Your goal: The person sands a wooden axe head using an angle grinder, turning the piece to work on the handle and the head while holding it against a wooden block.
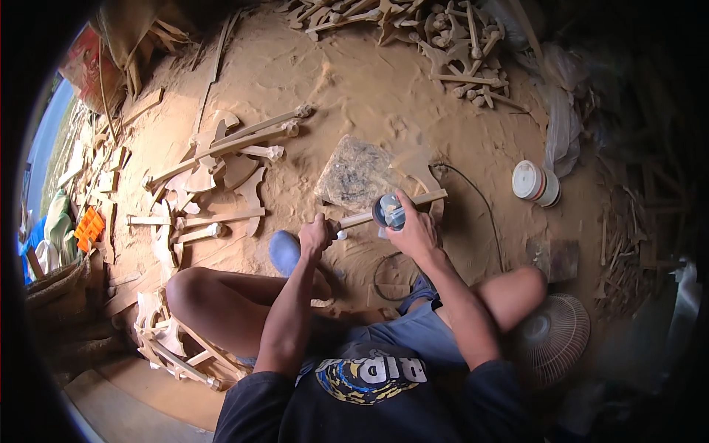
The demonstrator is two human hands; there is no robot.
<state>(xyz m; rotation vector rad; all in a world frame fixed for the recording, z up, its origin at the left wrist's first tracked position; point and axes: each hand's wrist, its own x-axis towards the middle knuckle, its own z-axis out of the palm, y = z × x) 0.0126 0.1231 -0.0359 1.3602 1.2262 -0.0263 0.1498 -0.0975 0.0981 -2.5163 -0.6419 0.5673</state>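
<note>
My left hand (317, 235) is closed around the near end of a pale wooden bar (357, 220), which slants up to the right in front of me. My right hand (415, 232) grips a small grey-blue electric grinder (392, 210) with a dark round disc, held against the bar about midway. Whether the disc touches the wood is hard to see. Just beyond the bar lies a rough grey stone block (358, 173). A flat curved wooden piece (419, 171) is beside the block, partly behind the bar.
Several carved wooden legs (229, 140) and curved pieces lie at left; another pile (461, 55) is at the far right. A black cord (484, 203) loops right of the grinder. A white tub (535, 183) and a fan (554, 336) stand at right. Dust covers the floor (295, 177).
</note>
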